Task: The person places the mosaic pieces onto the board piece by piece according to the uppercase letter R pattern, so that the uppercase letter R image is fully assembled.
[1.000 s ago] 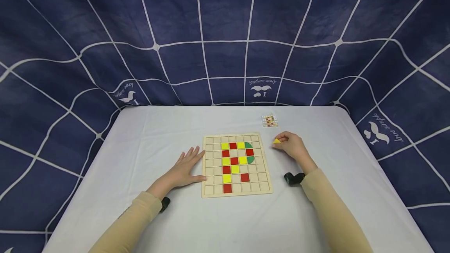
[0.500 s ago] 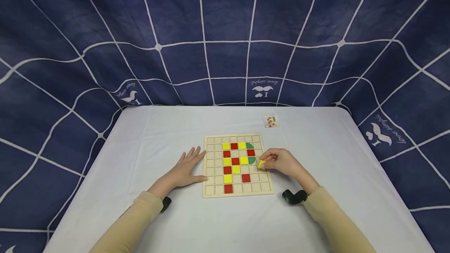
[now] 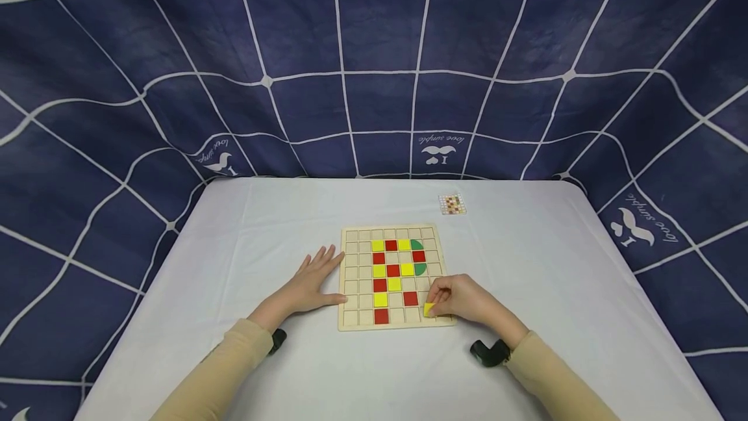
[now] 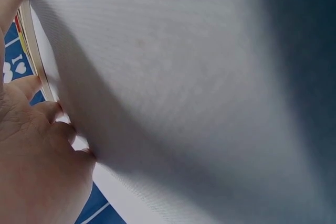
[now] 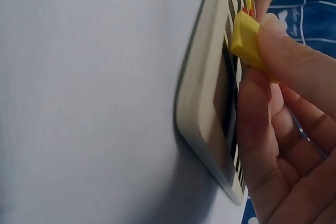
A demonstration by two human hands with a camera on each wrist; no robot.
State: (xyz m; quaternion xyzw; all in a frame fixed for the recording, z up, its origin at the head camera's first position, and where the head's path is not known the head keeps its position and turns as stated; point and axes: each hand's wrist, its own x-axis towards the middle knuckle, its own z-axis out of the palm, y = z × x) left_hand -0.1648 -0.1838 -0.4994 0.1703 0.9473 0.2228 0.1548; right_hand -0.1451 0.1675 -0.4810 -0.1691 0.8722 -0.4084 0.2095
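A wooden grid board (image 3: 358, 323) lies flat on the white table, with red and yellow square tiles and green rounded tiles set in its cells. Between thumb and fingers, my right hand (image 3: 464, 297) pinches a yellow tile (image 5: 248, 38) over the bottom row, right of a lone red tile (image 3: 411, 299). The right wrist view shows the tile tilted, close above the board. My left hand (image 3: 305, 284) rests with spread fingers at the board's left edge, thumb and fingertips touching it; the left wrist view shows the same contact.
A small pattern card (image 3: 452, 204) with a coloured grid lies on the table behind the board, to the right. Dark blue cloth (image 3: 374, 109) with white lines hangs around the back and sides of the white table (image 3: 280, 213).
My right hand has carried the yellow tile from right of the board, leftward and toward me, to over its bottom row. My left hand stays at the board's edge.
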